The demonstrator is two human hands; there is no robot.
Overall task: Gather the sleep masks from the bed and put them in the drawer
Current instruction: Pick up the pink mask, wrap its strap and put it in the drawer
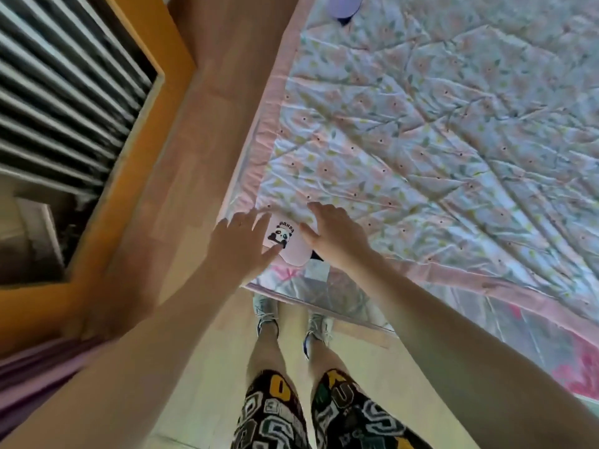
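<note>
Two hands, left hand (238, 238) and right hand (334, 234), flank the pink panda mask (287, 243), fingers spread, gripping nothing; a careless grab might bunch the quilt (421, 140).

a pale pink sleep mask (293, 244) printed with a black-and-white panda and the black word "panda". under it, a quilt (421, 124) in white with peach flowers, green leaves and a pink border. a lilac mask (343, 6) lies at the quilt's far edge. the floor (201, 131) is light wood. the shorts (311, 413) are black with white, yellow and green lettering.
</note>
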